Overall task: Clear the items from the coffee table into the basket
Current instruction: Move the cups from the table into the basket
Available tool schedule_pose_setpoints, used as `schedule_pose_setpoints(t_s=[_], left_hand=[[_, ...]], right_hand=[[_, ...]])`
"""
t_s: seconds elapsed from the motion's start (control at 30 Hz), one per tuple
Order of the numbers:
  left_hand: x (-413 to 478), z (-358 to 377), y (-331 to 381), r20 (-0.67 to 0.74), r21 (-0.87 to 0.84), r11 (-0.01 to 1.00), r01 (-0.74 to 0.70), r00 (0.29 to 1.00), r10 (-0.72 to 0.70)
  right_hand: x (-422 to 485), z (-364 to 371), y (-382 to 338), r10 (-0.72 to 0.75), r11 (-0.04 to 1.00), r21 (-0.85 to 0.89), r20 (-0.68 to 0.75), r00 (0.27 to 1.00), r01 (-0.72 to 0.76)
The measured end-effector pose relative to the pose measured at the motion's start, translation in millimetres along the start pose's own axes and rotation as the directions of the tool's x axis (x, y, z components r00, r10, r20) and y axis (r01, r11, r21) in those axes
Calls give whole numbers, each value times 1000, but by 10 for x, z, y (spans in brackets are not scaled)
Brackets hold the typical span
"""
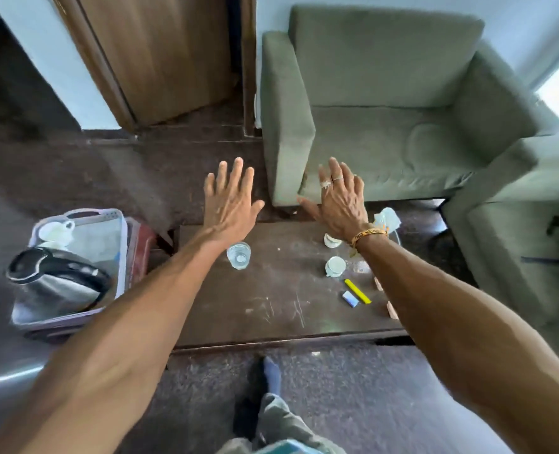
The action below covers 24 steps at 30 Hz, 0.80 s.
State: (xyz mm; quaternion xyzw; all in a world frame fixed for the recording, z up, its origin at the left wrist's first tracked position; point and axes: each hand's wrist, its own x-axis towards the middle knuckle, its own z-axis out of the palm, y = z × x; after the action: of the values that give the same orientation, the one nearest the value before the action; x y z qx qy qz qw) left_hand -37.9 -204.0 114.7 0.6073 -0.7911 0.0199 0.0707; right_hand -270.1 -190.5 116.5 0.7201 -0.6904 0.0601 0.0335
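A dark wooden coffee table (271,306) stands in front of me. On it are a clear glass (238,255), two small white cups (335,266) (331,240), a yellow stick (357,291), a small blue-white packet (350,298) and a crumpled pale wrapper (387,219) at the far right. My left hand (229,201) and my right hand (340,201) are stretched out flat above the table's far edge, fingers spread, holding nothing. The pale plastic basket (120,257) sits on the floor left of the table, with a steel kettle (58,280) and a white cup (57,229) inside.
A green armchair (386,109) stands just beyond the table, and a second green seat (517,224) is at the right. A wooden door (160,54) is at the back left. My leg and foot (271,381) are on the carpet before the table.
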Motion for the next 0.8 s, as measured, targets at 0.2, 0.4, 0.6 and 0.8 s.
schedule_pose_setpoints(t_s=[0.2,0.4,0.6,0.8], left_hand=[[18,-34,413,-2,-24,996,-85,996,85],[222,86,870,24,-47,980,-195,980,196],[457,498,1420,94,-91,962,-257,960,265],[639,1282,1962,201,-154,968,-196,953,225]], right_hand=[[-270,-160,424,93,995,-37,-35,995,-95],[-447,-218,837,190,981,-26,-34,981,-191],[-524,94,1371,267,964,11,14,964,-267],[-463,778,1956,287,955,41,129,949,-295]])
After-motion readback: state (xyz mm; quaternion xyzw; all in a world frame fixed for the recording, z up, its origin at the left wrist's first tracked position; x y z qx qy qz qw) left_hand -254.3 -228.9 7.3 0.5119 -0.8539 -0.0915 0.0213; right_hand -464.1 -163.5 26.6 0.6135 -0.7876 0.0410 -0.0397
